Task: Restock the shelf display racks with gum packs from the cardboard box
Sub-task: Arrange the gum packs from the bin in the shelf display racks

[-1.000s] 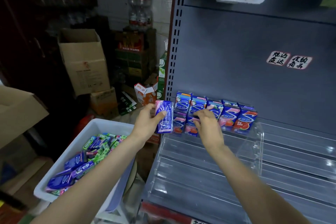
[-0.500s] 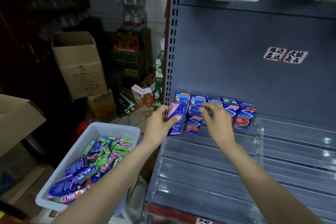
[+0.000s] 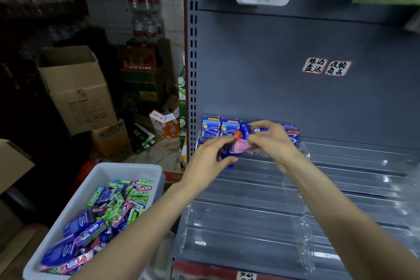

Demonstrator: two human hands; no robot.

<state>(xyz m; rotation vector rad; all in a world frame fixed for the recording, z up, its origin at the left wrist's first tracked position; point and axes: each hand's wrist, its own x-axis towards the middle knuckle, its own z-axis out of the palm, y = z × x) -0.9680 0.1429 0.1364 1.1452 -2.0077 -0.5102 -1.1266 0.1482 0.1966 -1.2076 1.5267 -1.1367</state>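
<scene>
At lower left, a white plastic bin (image 3: 95,175) holds loose green and blue gum packs (image 3: 106,211). Mid-frame, the left hand (image 3: 209,161) and right hand (image 3: 270,141) together pinch 1 blue-and-pink gum pack (image 3: 241,143) at the clear acrylic tiered rack (image 3: 250,211). Behind them, a row of upright blue packs (image 3: 211,129) fills its top tier.

Display rack (image 3: 261,218): clear plastic, glossy, catching highlights. Shelf back panel (image 3: 272,79): matt grey painted metal, smooth; perforated upright (image 3: 193,63) the same. Gum packs (image 3: 211,128) on far tier: glossy printed card or film, too blurred to tell which. Bin (image 3: 100,170) near left: smooth white plastic, slight sheen. Cardboard box (image 3: 75,88) far left: matt brown corrugated paperboard.
</scene>
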